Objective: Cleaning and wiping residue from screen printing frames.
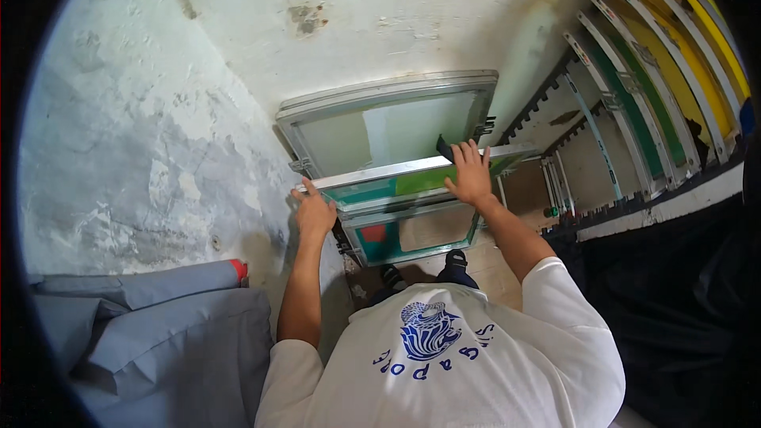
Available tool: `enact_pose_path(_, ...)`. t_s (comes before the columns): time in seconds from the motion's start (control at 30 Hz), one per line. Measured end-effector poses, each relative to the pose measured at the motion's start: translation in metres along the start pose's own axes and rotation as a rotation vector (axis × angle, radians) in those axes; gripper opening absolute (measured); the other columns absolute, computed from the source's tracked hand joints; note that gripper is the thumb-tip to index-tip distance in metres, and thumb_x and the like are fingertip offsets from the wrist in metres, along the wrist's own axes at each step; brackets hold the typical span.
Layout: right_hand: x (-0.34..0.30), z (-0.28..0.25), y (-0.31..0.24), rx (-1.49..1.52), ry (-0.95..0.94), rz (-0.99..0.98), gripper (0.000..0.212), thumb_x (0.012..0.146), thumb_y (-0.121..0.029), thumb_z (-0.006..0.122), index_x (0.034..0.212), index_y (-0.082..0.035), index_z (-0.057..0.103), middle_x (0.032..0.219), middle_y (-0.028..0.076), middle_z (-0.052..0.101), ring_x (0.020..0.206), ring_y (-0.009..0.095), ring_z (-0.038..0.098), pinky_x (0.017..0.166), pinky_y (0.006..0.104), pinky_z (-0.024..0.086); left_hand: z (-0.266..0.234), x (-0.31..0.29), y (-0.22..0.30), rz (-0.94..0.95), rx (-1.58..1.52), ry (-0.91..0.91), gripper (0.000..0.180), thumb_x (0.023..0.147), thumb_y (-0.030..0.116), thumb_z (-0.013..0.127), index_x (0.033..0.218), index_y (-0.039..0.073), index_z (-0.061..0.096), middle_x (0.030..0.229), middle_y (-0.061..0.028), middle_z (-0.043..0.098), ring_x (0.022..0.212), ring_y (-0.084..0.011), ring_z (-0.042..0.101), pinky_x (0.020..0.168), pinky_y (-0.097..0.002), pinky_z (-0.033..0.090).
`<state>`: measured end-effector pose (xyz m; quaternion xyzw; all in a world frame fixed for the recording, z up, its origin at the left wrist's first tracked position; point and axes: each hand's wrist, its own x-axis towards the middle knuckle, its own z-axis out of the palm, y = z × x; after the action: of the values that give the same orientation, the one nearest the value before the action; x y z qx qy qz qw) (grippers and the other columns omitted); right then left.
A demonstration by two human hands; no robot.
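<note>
Both my hands are on the upper metal bar of a tilted screen-printing frame [376, 175] with green and teal mesh. My left hand [315, 212] grips its left corner, fingers hooked over the bar. Farther right, my right hand [473, 177] is closed over the same bar, thumb on the near side. A small dark, strip-like piece [445, 148] sticks up beside its fingers; I cannot tell what it is or whether the hand holds it. Behind leans another metal frame [388, 83] with pale mesh, against the wall. Below stands a frame [412, 254] with teal and red patches, near my feet.
To the right, a slotted black rack [587, 111] holds several frames with green and yellow mesh [646, 103]. A peeling wall [135, 135] rises close on the left. Grey folded fabric [174, 333] lies at lower left, black sheeting [674, 293] at lower right.
</note>
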<state>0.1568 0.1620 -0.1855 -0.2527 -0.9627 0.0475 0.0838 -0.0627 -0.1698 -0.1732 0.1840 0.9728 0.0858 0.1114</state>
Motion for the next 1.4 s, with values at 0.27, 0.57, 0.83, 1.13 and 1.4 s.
enact_pose_path(0.27, 0.005, 0.026, -0.137, 0.097, -0.012, -0.19, 0.102, 0.083, -0.052, 0.075, 0.162, -0.005, 0.03, 0.162, 0.026, 0.034, 0.156, 0.046, 0.022, 0.122, 0.0743, 0.009, 0.001, 0.019, -0.039, -0.032, -0.039, 0.095, 0.097, 0.091, 0.038, 0.072, 0.161, -0.006, 0.024, 0.152, -0.0469, 0.032, 0.127, -0.0552, 0.057, 0.106, -0.0522, 0.052)
enact_pose_path(0.57, 0.014, 0.009, -0.012, -0.027, -0.01, -0.162, 0.091, 0.091, -0.052, 0.068, 0.162, -0.008, 0.033, 0.167, 0.017, 0.034, 0.158, 0.041, 0.022, 0.122, 0.0758, 0.011, -0.008, 0.038, -0.084, -0.135, 0.058, 0.062, 0.096, 0.091, 0.037, 0.072, 0.164, 0.002, 0.021, 0.154, -0.0412, 0.035, 0.123, -0.05, 0.063, 0.101, -0.0518, 0.054)
enact_pose_path(0.83, 0.012, -0.018, 0.112, 0.119, -0.11, -0.091, 0.084, 0.09, -0.044, 0.074, 0.157, -0.007, 0.039, 0.159, 0.018, 0.039, 0.154, 0.04, 0.027, 0.121, 0.0752, 0.013, -0.01, 0.047, -0.09, -0.261, 0.096, 0.1, 0.092, 0.091, 0.029, 0.071, 0.165, 0.005, 0.021, 0.156, -0.0457, 0.031, 0.118, -0.0495, 0.067, 0.097, -0.0517, 0.058)
enact_pose_path(1.13, 0.026, -0.01, 0.144, 0.317, -0.112, -0.272, 0.069, 0.078, 0.002, 0.062, 0.146, -0.006, 0.051, 0.126, 0.02, 0.056, 0.13, 0.044, 0.049, 0.113, 0.0552, 0.04, -0.014, 0.045, -0.081, -0.349, 0.151, 0.113, 0.091, 0.09, 0.022, 0.066, 0.167, 0.006, 0.02, 0.159, -0.0447, 0.028, 0.118, -0.0492, 0.068, 0.097, -0.0519, 0.058)
enact_pose_path(1.4, 0.036, -0.023, 0.151, 0.348, -0.147, -0.251, 0.048, 0.079, 0.006, 0.06, 0.126, -0.003, 0.068, 0.117, 0.022, 0.067, 0.114, 0.045, 0.062, 0.1, 0.0505, 0.05, 0.006, 0.031, -0.081, -0.314, 0.081, 0.159, 0.084, 0.092, 0.014, 0.058, 0.165, 0.0, 0.019, 0.155, -0.0495, 0.029, 0.114, -0.0547, 0.067, 0.095, -0.0522, 0.058)
